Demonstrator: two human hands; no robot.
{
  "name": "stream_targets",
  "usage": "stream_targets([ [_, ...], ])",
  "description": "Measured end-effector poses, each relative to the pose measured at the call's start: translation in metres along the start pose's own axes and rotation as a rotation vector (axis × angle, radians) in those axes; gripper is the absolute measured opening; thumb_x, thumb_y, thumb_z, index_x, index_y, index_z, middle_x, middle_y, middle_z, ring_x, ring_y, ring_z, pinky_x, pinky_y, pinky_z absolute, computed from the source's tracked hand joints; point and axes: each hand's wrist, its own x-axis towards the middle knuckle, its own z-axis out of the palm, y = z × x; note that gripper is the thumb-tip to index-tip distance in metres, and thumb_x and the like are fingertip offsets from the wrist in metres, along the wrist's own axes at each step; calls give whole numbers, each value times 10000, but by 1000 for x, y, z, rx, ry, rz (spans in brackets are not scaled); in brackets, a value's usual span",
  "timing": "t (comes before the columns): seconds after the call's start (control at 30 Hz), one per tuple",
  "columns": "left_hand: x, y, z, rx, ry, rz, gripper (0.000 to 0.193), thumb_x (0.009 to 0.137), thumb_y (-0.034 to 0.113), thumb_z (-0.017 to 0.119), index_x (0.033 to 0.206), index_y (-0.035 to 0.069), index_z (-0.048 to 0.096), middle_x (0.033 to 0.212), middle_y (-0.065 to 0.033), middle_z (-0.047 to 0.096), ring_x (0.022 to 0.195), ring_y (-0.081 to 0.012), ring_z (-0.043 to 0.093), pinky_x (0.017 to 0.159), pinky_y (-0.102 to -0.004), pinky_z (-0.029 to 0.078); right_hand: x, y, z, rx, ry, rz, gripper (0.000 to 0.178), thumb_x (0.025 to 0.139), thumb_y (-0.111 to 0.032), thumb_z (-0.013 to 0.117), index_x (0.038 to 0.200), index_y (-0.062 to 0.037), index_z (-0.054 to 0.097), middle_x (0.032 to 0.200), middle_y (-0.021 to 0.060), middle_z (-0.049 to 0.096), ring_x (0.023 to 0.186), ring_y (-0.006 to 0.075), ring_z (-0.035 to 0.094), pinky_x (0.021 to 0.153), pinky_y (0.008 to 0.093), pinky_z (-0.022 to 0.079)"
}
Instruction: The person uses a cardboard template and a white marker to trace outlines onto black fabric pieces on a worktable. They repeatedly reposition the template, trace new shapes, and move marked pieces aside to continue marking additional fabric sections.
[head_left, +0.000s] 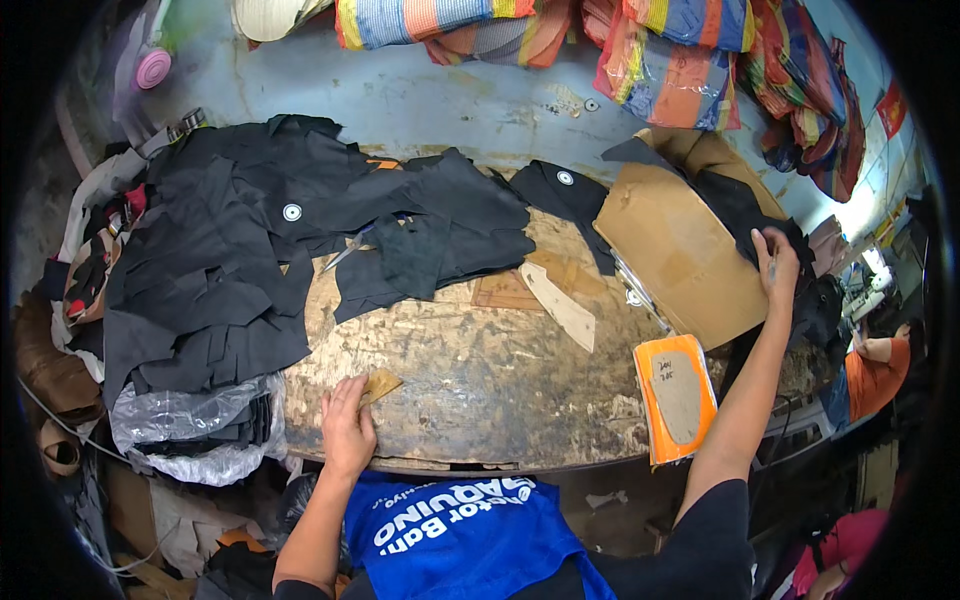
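My left hand rests at the near edge of the worn wooden table. A small yellowish-brown flat piece sticks out between its thumb and fingers. My right arm reaches far to the right, where my right hand is closed beside an open cardboard box. Something slim and greyish shows at its fingers, too small to name. Black fabric lies in and behind the box. Next to my right forearm, a grey sole-shaped template lies on an orange-covered pad.
Black fabric pieces cover the table's left and back, with scissors among them. A pale template lies mid-table. A clear plastic bag holds dark pieces at the near left. Striped bundles stand behind. Another person is at far right.
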Motion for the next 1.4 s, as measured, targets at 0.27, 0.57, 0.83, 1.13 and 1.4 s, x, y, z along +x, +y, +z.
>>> stream_targets([
  [0.27, 18, 51, 27, -600, -29, -107, 354, 732, -91, 631, 1080, -23, 626, 1049, -149, 620, 907, -214, 635, 807, -298, 508, -181, -140, 24, 1160, -278, -20, 209, 773, -74, 737, 957, -38, 644, 909, 51, 645, 855, 143, 601, 789, 296, 499],
  [0.57, 3, 85, 54, -1173, -205, -258, 362, 779, -55, 686, 1128, -44, 590, 1068, -98, 587, 982, -149, 595, 849, -255, 512, -285, -167, 56, 1472, -611, 374, 244, 794, 24, 665, 1021, -6, 583, 902, 79, 643, 654, 90, 617, 572, 221, 526],
  [0.83, 26, 34, 31, -575, -146, -142, 227, 774, 22, 688, 994, -23, 652, 993, -125, 635, 874, -198, 623, 757, -287, 517, -165, -14, 13, 386, -109, 121, 253, 754, -65, 689, 992, -52, 605, 851, 44, 636, 730, 139, 612, 589, 264, 487],
  [1.13, 154, 8, 40, -49, 10, 374, 397, 733, 210, 733, 1055, 5, 626, 1099, -163, 599, 1066, -342, 531, 918, -401, 427, -216, -130, 135, 422, -388, -63, 391, 684, -235, 790, 990, -32, 655, 988, 181, 655, 970, 316, 606, 874, 403, 448],
  [1.4, 196, 10, 65, 112, -370, 181, 430, 832, 343, 654, 1148, 52, 622, 1175, -174, 605, 1177, -332, 502, 958, -491, 377, -216, -102, 171, 287, -190, 49, 387, 702, -231, 755, 1020, -40, 644, 1073, 184, 630, 1118, 372, 512, 973, 448, 355],
])
